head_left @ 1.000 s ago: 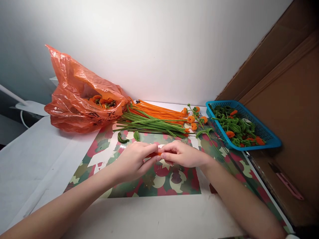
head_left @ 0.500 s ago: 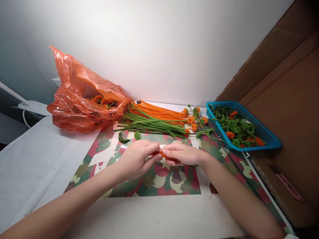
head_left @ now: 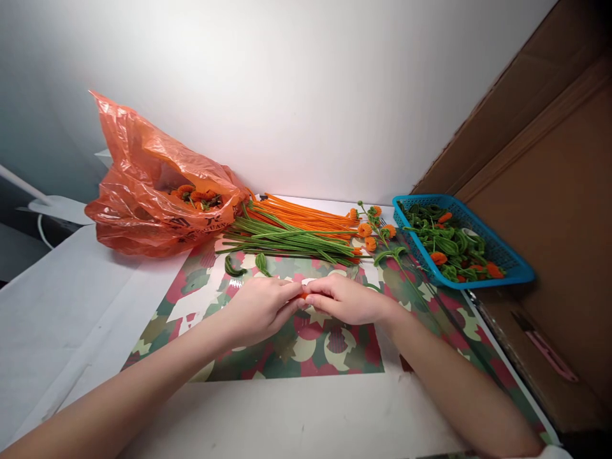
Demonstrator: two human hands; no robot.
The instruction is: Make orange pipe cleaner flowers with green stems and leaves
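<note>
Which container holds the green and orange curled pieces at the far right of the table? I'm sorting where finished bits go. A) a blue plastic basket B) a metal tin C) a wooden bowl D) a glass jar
A: the curled green and orange pieces lie in a blue plastic basket with a mesh wall, beside the cardboard.

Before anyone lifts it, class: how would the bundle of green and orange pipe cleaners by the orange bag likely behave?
The pipe cleaners look thin and fuzzy, so probably light and unlikely to slip. They lie loose and unbound, so the bundle would likely sag and scatter. Curled pieces in the blue basket suggest they bend easily.
</note>
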